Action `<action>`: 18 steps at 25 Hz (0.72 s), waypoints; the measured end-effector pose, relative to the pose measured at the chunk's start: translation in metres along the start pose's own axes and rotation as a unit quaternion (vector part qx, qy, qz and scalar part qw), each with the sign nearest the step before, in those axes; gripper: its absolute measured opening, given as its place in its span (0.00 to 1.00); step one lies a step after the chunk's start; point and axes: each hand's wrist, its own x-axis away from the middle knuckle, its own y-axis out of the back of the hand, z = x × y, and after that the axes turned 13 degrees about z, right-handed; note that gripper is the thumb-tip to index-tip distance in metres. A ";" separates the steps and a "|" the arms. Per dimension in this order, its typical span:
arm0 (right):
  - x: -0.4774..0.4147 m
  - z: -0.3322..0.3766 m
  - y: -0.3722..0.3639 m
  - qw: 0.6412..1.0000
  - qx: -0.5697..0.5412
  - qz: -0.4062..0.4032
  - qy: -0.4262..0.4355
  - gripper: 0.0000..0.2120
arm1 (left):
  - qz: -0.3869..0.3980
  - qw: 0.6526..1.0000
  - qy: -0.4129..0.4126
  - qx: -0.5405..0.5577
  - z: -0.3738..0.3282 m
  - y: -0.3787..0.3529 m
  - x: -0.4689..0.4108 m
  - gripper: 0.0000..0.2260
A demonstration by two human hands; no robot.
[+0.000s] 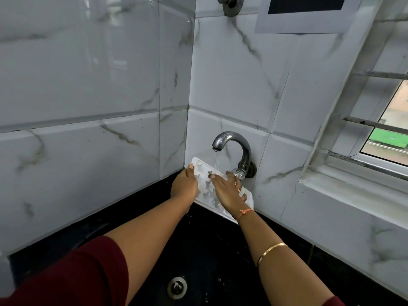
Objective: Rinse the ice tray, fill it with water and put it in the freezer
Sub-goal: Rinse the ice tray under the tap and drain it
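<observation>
maroon sleeve [72, 274] nearest; left hand [184, 184] grips ice tray [204, 191] edge; right hand [228, 192] flat on it under tap [234, 146]

A single head-worn camera looks forward and down from above the near edge of the black sink [212, 250]. It faces the tiled corner where the tap [234, 146] is mounted, with both forearms reaching away from it.

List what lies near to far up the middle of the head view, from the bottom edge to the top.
Sink drain → ice tray held over the black sink → tap spout with running water → round wall fitting at the top edge.
</observation>
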 end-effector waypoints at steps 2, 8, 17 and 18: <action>-0.001 0.000 0.001 1.000 0.009 -0.007 -0.001 0.18 | 0.005 1.000 -0.001 -0.002 0.001 0.002 0.001 0.23; 0.001 0.001 -0.001 0.999 0.049 -0.008 0.004 0.18 | 0.009 1.000 -0.005 0.009 0.001 0.004 0.005 0.23; 0.007 0.004 0.004 1.000 0.026 0.009 0.002 0.19 | 0.009 1.000 -0.008 0.013 -0.002 0.006 0.009 0.23; 0.008 0.005 0.005 1.000 0.014 0.009 0.000 0.19 | 0.011 1.000 -0.010 0.011 -0.002 0.006 0.010 0.23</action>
